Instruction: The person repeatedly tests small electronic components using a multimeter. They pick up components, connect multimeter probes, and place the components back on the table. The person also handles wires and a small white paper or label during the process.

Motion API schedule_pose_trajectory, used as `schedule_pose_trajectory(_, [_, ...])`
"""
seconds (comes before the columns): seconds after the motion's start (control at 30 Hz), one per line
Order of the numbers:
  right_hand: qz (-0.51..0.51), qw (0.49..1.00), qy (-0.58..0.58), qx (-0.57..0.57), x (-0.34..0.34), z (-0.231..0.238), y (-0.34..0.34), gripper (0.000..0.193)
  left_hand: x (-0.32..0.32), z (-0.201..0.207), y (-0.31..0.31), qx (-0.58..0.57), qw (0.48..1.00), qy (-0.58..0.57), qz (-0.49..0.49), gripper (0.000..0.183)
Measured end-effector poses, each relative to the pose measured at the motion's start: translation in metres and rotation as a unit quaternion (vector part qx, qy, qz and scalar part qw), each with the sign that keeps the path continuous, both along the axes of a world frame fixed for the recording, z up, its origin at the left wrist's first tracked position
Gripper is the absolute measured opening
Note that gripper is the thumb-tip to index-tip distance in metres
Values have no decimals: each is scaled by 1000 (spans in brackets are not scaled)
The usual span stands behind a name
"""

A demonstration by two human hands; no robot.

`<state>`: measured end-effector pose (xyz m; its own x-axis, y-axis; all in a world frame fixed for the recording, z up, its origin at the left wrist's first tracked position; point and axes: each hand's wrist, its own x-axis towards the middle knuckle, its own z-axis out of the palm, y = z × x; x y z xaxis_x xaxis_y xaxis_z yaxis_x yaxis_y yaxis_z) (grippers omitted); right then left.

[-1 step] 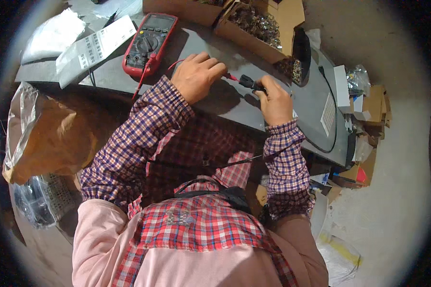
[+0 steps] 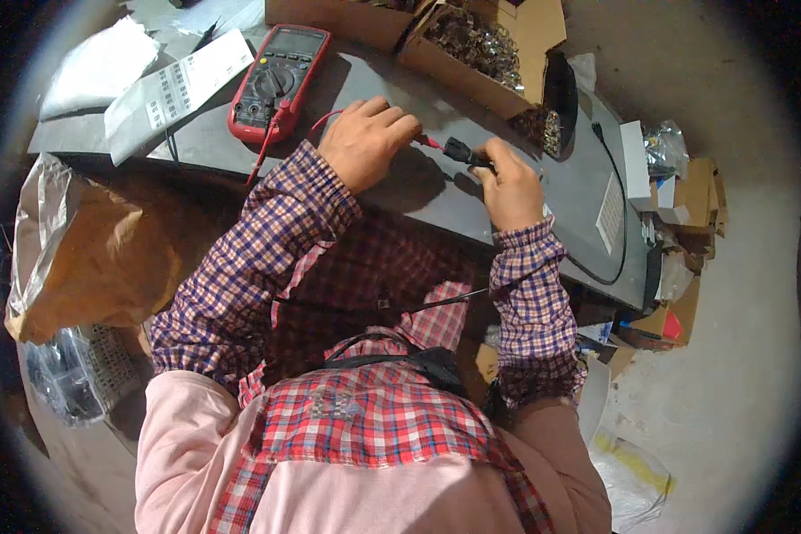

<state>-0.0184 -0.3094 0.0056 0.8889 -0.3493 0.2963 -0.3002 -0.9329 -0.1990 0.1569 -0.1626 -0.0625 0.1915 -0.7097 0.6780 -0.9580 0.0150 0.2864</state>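
My left hand is closed around a red test probe, whose front end sticks out on the right and meets a black cable plug. That plug is pinched between the thumb and fingers of my right hand. Whether the probe tip is inside the plug is too small to tell. A red lead runs left from the probe. To the left of my hands, a red-framed multimeter with a dial lies on the dark table, a red lead plugged into its lower end.
Cardboard boxes hold many small metal parts at the back. A white labelled sheet and a white bag lie far left. A black cable curves along the right edge. A plastic-lined brown bag stands at lower left.
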Motion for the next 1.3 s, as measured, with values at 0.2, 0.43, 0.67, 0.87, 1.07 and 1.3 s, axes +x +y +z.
schedule_pose_trajectory(0.2, [12, 1000, 2, 18, 13, -16, -15, 23, 8, -10, -11, 14, 1000, 22, 4, 12])
schedule_pose_trajectory(0.43, [-54, 994, 86, 26, 46, -21, -14, 23, 12, -10, -24, 54, 982, -19, 179, 15])
schedule_pose_trajectory(0.67, [-93, 969, 229, -9, 67, -16, -32, 37, 5, 6, -28, 128, 959, -12, 251, 39])
schedule_pose_trajectory(0.87, [-85, 969, 224, -63, 46, -16, -29, 64, -29, 43, 104, -37, 985, 9, 170, 35])
schedule_pose_trajectory(1.07, [80, 992, -30, -94, 39, -1, 48, 35, -12, -16, 263, -104, 906, 180, 370, 21])
schedule_pose_trajectory(1.3, [220, 941, 250, 66, 50, -122, 210, 40, 42, -86, 292, -84, 845, 221, 479, 20])
